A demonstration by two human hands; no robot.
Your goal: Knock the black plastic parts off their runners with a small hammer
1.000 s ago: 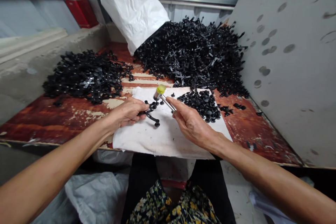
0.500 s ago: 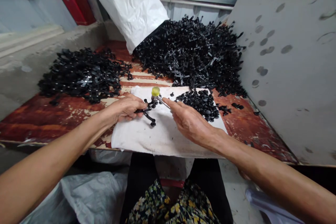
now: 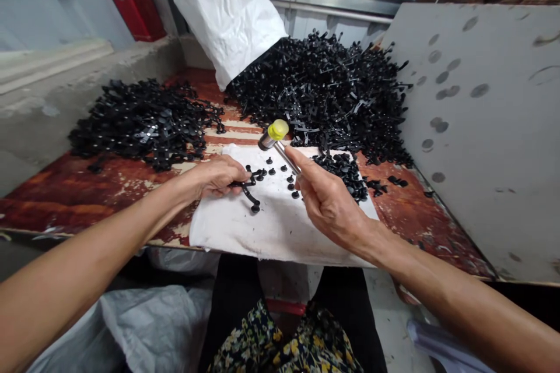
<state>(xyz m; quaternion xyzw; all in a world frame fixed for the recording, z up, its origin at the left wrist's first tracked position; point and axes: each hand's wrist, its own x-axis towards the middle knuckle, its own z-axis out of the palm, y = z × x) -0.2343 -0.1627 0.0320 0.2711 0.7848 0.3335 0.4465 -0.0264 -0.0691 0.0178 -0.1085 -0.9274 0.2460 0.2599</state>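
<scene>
My left hand [image 3: 223, 176] pinches a black branched part [image 3: 250, 193] with round ends, low over the white cloth [image 3: 262, 236]. My right hand [image 3: 317, 192] is wrapped round the metal handle of a small hammer [image 3: 275, 134], index finger along the handle. The hammer has a yellow face turned up and a dark face turned down; its head is raised above the cloth, apart from the part. Several small black round pieces [image 3: 290, 179] stand on the cloth between my hands. A heap of the same pieces [image 3: 345, 172] lies beyond my right hand.
Black branched parts form a pile [image 3: 140, 122] at the left and a larger pile [image 3: 324, 87] at the back, under a white sack [image 3: 227, 11]. A grey spotted board [image 3: 476, 128] borders the right side. The red worn tabletop [image 3: 109, 186] ends near my legs.
My right hand has lifted the hammer up and to the right, off the black part, uncovering small round pieces. My left hand keeps its hold. The view has shifted slightly.
</scene>
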